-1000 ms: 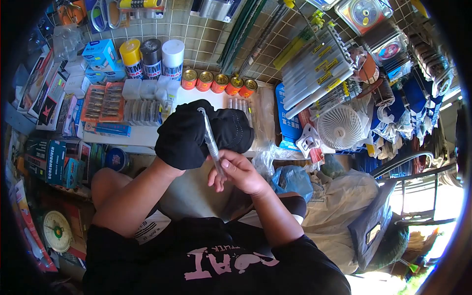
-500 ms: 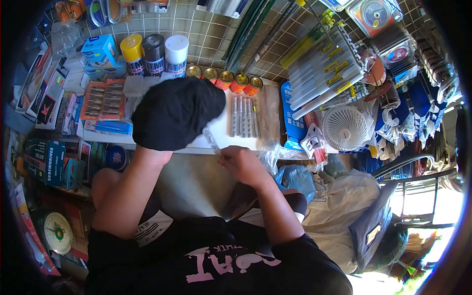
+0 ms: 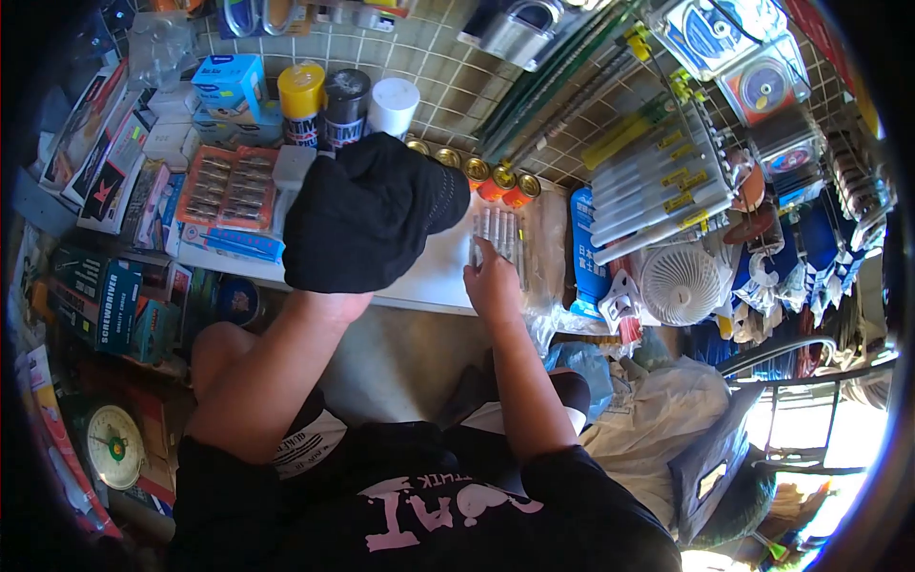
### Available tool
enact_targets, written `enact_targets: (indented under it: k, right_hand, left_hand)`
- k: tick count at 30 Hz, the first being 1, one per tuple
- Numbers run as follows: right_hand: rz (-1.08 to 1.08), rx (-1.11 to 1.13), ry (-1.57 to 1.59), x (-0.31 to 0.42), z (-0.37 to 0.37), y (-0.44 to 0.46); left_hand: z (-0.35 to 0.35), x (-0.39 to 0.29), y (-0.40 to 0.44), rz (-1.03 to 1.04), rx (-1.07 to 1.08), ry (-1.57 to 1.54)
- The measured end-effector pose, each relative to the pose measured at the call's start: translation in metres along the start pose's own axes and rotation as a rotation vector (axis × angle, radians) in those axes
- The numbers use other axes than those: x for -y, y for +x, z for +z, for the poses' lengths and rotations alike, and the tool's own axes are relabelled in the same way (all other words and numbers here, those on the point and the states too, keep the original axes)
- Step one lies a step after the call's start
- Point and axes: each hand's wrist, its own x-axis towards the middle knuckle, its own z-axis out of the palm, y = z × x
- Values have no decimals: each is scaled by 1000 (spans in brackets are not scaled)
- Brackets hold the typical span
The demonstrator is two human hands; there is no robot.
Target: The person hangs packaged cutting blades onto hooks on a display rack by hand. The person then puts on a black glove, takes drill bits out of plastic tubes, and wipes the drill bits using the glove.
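A black cap (image 3: 357, 214) hides most of my left hand (image 3: 335, 305), which holds it up over the white shelf (image 3: 434, 281); only the wrist and the heel of that hand show. My right hand (image 3: 496, 283) is at the left end of a row of slim, silvery drill bits (image 3: 502, 229) lying side by side on the shelf. Its fingers are closed at the leftmost drill bit (image 3: 474, 250), partly covering it. Behind the row stand small orange cans (image 3: 498, 183) with gold lids.
Yellow, black and white spray cans (image 3: 393, 107) stand behind the cap. Orange blister packs (image 3: 227, 186) lie on the left. At the right are a blue package (image 3: 588, 253), hanging clear tubes (image 3: 658, 181) and a white fan (image 3: 681, 284). A dial scale (image 3: 115, 446) sits low left.
My right hand has carried the drill bit from beside the cap to the row's left end. The cap stays in my left hand. The whole view has shifted slightly.
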Motion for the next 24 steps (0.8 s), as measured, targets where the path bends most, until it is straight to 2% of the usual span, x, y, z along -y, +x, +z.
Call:
enact_targets:
  k: [2, 8, 12, 14, 15, 16, 17, 20, 21, 22, 24]
  right_hand:
    - [-115, -27, -70, -7, 6, 4]
    - [15, -18, -80, -11, 10, 15]
    - [57, -62, -44, -8, 18, 18]
    - [103, -75, -57, -12, 23, 19]
    - [117, -37, -49, -7, 18, 18]
    - [135, 3, -39, -2, 6, 15]
    - [74, 18, 13, 4, -16, 8]
    - [3, 92, -46, -11, -98, -1]
    - [52, 78, -33, -19, -128, -7]
    - [95, 67, -21, -32, -153, -13]
    - [227, -136, -19, -71, -184, -24]
  left_hand:
    - [-3, 3, 3, 33, -117, 295]
    - [-34, 20, 5, 74, -180, 334]
    - [-30, -3, -2, -42, -112, 158]
    - [-22, -11, 0, -167, -2, -161]
    - [-21, -15, 1, -271, 62, -436]
    - [-21, -19, 0, -393, 118, -706]
    - [-24, -13, 3, -372, 171, -568]
    - [-22, -11, 4, -377, 326, -687]
    - [-11, -19, 0, -411, 173, -659]
    - [-11, -19, -2, -399, 195, -615]
    - [-9, -17, -1, -362, 233, -533]
